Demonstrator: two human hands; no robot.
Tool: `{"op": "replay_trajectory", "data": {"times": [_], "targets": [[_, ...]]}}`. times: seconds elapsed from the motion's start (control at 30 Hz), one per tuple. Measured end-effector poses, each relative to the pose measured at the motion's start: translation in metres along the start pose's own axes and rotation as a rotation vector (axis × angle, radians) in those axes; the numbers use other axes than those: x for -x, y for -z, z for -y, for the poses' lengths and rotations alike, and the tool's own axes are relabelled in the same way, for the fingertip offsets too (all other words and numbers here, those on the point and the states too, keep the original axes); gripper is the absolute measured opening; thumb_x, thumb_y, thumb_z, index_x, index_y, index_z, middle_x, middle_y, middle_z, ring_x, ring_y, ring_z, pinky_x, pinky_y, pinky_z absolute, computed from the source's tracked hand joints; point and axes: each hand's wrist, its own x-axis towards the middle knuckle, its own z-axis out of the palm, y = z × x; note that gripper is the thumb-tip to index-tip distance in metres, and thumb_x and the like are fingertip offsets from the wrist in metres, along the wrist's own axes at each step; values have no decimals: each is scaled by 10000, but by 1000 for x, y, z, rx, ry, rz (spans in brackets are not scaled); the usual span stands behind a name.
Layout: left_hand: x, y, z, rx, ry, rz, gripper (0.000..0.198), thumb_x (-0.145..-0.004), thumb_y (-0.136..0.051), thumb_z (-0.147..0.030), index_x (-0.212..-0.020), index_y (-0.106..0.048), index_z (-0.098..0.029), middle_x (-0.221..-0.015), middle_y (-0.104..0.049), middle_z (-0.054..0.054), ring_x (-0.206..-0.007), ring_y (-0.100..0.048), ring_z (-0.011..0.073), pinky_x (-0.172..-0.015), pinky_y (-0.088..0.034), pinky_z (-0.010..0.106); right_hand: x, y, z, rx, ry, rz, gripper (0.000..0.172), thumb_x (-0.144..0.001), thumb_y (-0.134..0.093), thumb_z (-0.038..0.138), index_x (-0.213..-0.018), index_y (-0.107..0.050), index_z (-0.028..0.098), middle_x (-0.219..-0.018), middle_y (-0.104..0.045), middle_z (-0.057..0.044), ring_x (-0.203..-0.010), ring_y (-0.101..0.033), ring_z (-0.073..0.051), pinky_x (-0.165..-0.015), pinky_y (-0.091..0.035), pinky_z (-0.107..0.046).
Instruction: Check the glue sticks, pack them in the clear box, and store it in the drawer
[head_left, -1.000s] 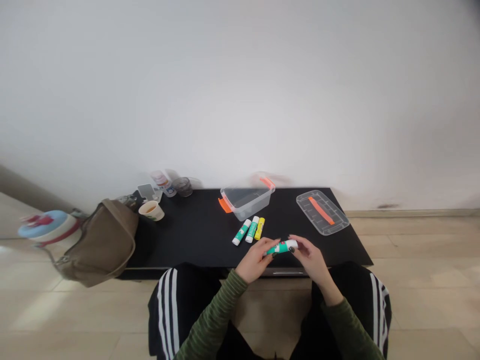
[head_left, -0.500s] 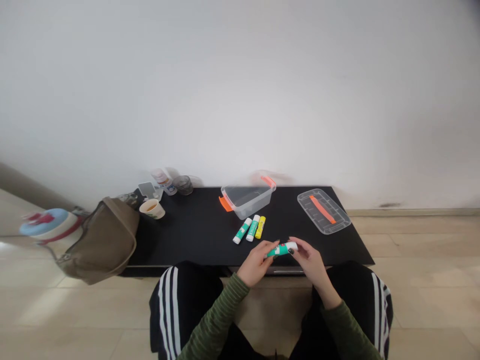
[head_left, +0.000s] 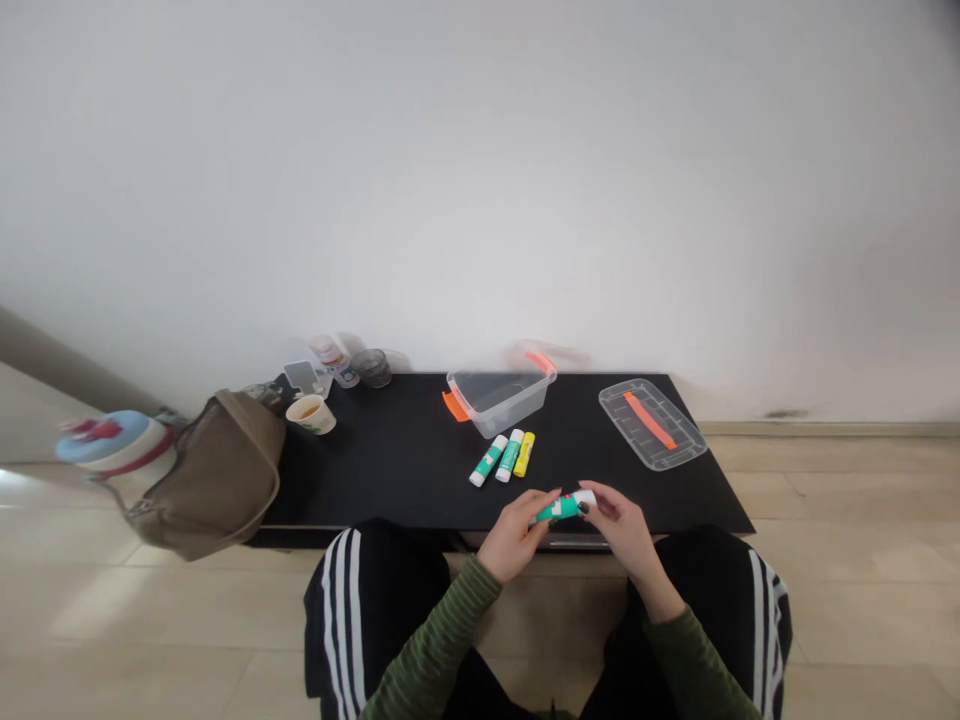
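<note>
Between my two hands is a green and white glue stick [head_left: 561, 507], held sideways over the front edge of the black table. My left hand [head_left: 516, 535] is closed on its green end. The fingers of my right hand [head_left: 616, 525] pinch the white cap end. Just beyond my hands lie two more green and white glue sticks, the left one [head_left: 488, 461] and the middle one [head_left: 510, 455], with a yellow glue stick [head_left: 525, 455] to their right. Behind them stands a clear plastic box [head_left: 510, 408] with orange latches, its top uncovered.
The box's clear lid [head_left: 682, 455] with an orange handle lies on the right of the black table [head_left: 390, 470]. To the left are a paper cup [head_left: 312, 420] with a drink, a dark glass jar [head_left: 373, 368], a small bottle [head_left: 335, 362], a brown bag [head_left: 217, 470] and a large drink bottle [head_left: 124, 448].
The view has shifted slightly, so everything sits a little further right. Both hands keep hold of the same glue stick, with little other movement.
</note>
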Motion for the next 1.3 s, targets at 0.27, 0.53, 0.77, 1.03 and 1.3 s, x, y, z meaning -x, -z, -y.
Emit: {"op": "replay_trajectory", "data": {"times": [0.27, 0.53, 0.77, 1.03, 1.3], "targets": [[4, -19, -1, 87, 20, -138, 574, -845, -486, -61, -1381, -519, -265, -1212, -581, 75, -1097, -569, 189, -975, -463, 333, 2, -18, -1, -97, -25, -46, 567, -657, -795, 513, -1127, -647, 232, -970, -739, -78, -850, -700, -253, -711, -598, -382], [4, -39, -1, 15, 87, -256, 571, -856, -444, -67, -1385, -508, -273, -1179, -480, 83, -1058, -541, 177, -930, -497, 337, 12, -44, -27, -216, -67, -43, 509, -676, -760, 555, -1042, -599, 240, -985, -734, -101, -942, -701, -287, -839, -575, -458], [5, -9, 4, -201, 48, -205, 414, -881, -545, -188, -1281, -605, -274, -1154, -569, 78, -1107, -540, 221, -1014, -446, 411, 8, -41, -34, -257, -119, -27, 506, -687, -762, 554, -1063, -593, 262, -995, -724, -80, -927, -697, -269, -745, -596, -420], [-45, 123, 23, -384, 110, -667, 253, -890, -537, -258, -1110, -633, -181, -1113, -577, 110, -1048, -574, 224, -885, -491, 367, -60, -49, 16, -64, 2, 57, 469, -658, -794, 485, -1035, -680, 230, -1019, -747, -87, -971, -695, -286, -840, -568, -447], [-81, 161, 53, -423, 573, -616, 249, -894, -539, -466, -1028, -577, -260, -952, -728, 45, -852, -666, 218, -702, -432, 295, -177, -125, 85, 346, 342, 120, 327, -799, -671, 321, -1112, -695, 229, -1048, -743, -66, -953, -702, -252, -855, -548, -385]]}}
